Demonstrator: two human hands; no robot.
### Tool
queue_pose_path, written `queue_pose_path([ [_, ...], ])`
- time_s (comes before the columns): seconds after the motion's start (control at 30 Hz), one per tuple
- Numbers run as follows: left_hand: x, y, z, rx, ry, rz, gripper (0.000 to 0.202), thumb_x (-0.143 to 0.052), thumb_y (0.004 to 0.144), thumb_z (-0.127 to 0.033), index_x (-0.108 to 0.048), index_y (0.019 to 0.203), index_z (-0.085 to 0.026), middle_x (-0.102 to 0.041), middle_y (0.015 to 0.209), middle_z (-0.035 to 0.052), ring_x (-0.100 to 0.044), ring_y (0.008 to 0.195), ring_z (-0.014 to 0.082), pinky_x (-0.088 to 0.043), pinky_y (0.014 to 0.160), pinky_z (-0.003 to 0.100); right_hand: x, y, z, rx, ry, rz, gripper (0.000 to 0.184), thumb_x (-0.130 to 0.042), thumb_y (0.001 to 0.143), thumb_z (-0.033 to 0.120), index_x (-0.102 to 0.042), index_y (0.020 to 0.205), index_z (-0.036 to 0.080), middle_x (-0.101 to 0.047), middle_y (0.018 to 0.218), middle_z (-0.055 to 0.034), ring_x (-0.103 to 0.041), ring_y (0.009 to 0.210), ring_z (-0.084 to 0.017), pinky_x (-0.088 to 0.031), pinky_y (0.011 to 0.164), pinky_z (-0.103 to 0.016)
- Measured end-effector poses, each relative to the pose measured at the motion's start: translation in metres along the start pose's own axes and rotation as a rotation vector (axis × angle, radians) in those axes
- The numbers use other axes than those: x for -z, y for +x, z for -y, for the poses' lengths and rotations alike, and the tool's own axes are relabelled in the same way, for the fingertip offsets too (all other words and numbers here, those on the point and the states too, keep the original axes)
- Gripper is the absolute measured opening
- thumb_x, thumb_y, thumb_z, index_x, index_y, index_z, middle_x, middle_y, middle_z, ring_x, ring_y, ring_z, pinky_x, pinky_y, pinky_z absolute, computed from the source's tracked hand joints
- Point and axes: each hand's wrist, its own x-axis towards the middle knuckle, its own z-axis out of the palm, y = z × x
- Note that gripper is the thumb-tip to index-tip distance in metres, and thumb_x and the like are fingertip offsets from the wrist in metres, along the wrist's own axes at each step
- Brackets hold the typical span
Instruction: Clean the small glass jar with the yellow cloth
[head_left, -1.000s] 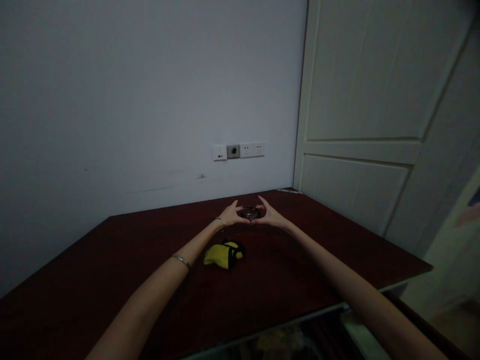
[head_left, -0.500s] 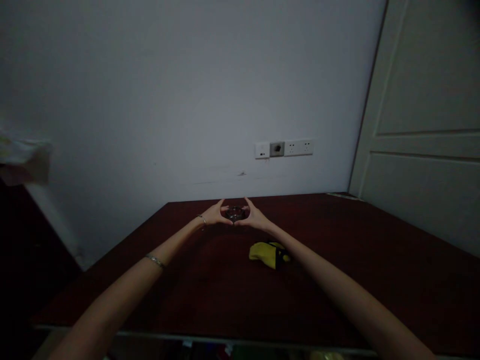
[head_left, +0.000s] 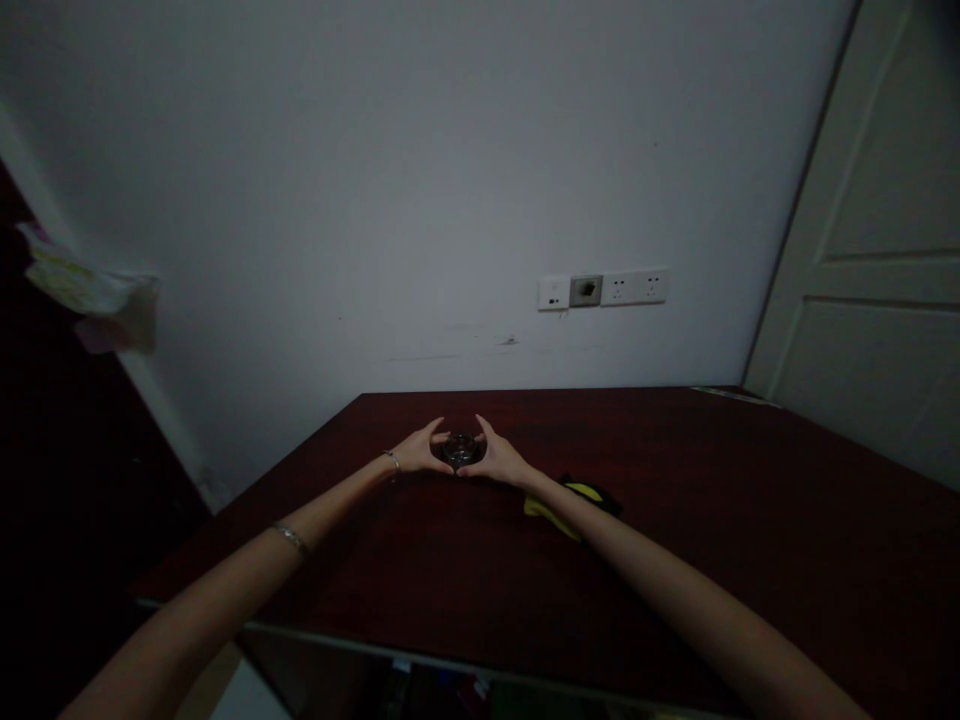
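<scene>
A small, dark, see-through round glass dish (head_left: 460,450) rests on the dark red tabletop, framed by both hands. My left hand (head_left: 421,450) curves around its left side, thumb at the front and fingers behind. On the other side, my right hand (head_left: 501,460) curves around it the same way. The thumb tips meet, or nearly meet, before the dish. Exact contact with the glass is hard to see in the dim light. A yellow and black cloth-like item (head_left: 551,513) lies partly hidden behind my right forearm.
The dark red table (head_left: 420,570) meets a white wall with socket plates (head_left: 634,287). A pale panelled door (head_left: 877,340) stands to the right. Papers or cloths (head_left: 90,290) hang at the left. Below the table's front edge are shelves with dim items.
Both hands and the glass dish have moved toward me and slightly left across the table. My view has turned a little left, and my right forearm now covers more of the yellow and black item.
</scene>
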Motion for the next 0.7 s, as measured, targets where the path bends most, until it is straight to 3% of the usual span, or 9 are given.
queue_pose_path([
  [0.13, -0.007, -0.002, 0.002, 0.004, -0.016, 0.010, 0.120, -0.080, 0.047, -0.034, -0.007, 0.139, -0.013, -0.047, 0.128, 0.0198, -0.036, 0.126, 0.0267, -0.017, 0.108, 0.042, -0.002, -0.004, -0.005, -0.015, -0.048, 0.014, 0.115, -0.078, 0.050, 0.040, -0.008, 0.140, 0.023, -0.057, 0.108, -0.0089, -0.057, 0.100, -0.025, -0.038, 0.089, -0.040],
  [0.4, -0.013, 0.001, 0.011, 0.014, -0.040, 0.047, 0.124, -0.080, 0.045, -0.034, -0.004, 0.140, -0.012, -0.045, 0.129, 0.0218, -0.037, 0.125, 0.0255, -0.020, 0.106, 0.039, -0.002, -0.012, -0.005, -0.002, -0.135, 0.020, 0.118, -0.075, 0.047, 0.053, -0.009, 0.140, 0.020, -0.057, 0.108, -0.0098, -0.055, 0.100, -0.025, -0.038, 0.087, -0.038],
  [0.7, -0.014, -0.001, 0.010, 0.014, 0.050, 0.075, 0.123, -0.079, 0.047, -0.038, -0.002, 0.139, -0.010, -0.046, 0.129, 0.0201, -0.034, 0.128, 0.0236, -0.017, 0.108, 0.038, -0.001, -0.015, 0.000, 0.011, -0.190, 0.041, 0.120, -0.074, 0.046, 0.055, -0.009, 0.140, 0.017, -0.058, 0.108, -0.0117, -0.054, 0.101, -0.027, -0.038, 0.087, -0.039],
])
